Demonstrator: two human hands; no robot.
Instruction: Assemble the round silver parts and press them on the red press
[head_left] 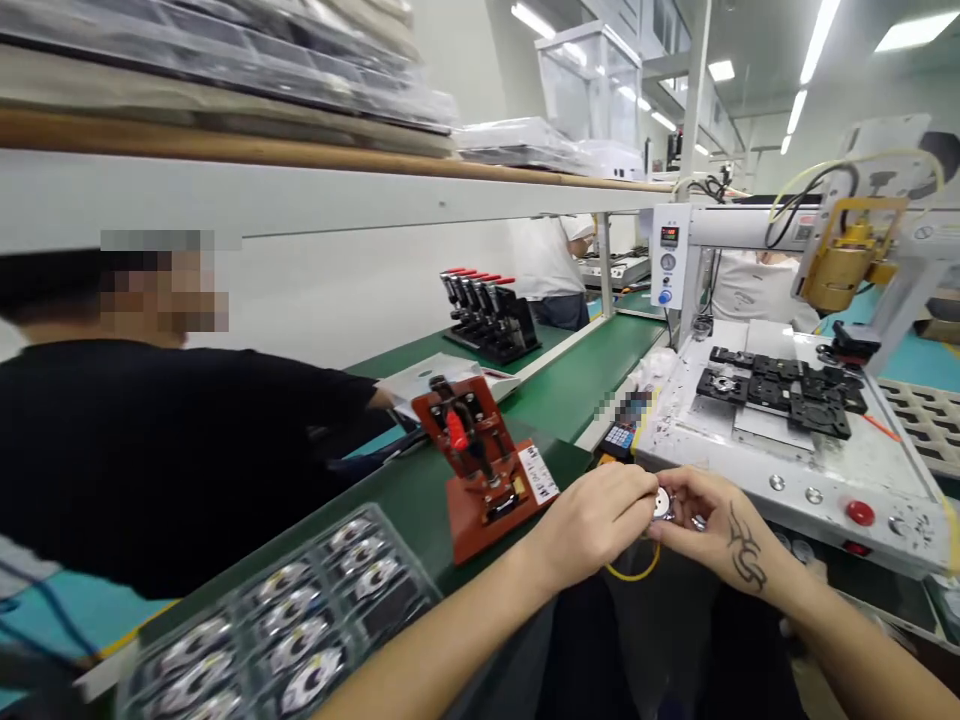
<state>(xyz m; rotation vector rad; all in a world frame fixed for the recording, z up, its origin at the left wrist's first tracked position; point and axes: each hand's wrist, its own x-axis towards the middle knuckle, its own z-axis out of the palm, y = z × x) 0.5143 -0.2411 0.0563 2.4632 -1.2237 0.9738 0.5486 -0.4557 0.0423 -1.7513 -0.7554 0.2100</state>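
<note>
A small round part with a white face and silvery rim [661, 503] is held between my two hands above my lap. My left hand [600, 515] is closed, its fingertips pinching the part's left side. From the other side, my right hand [705, 520] grips it with thumb and fingers. Much of the part is hidden behind the fingers, so its exact kind cannot be told. Just left of my hands stands a red-brown toggle clamp fixture [480, 460] with a red-tipped lever. A clear tray [330, 570] of several similar shiny parts lies near my left forearm.
On the right is a white bench machine [780, 490] with black fixtures [780, 385] and a red button [859, 512]. A green bench [600, 375] bears a black clamp stand [495, 320]. Above runs a loaded shelf [337, 195]. A person in black [150, 460] sits at left.
</note>
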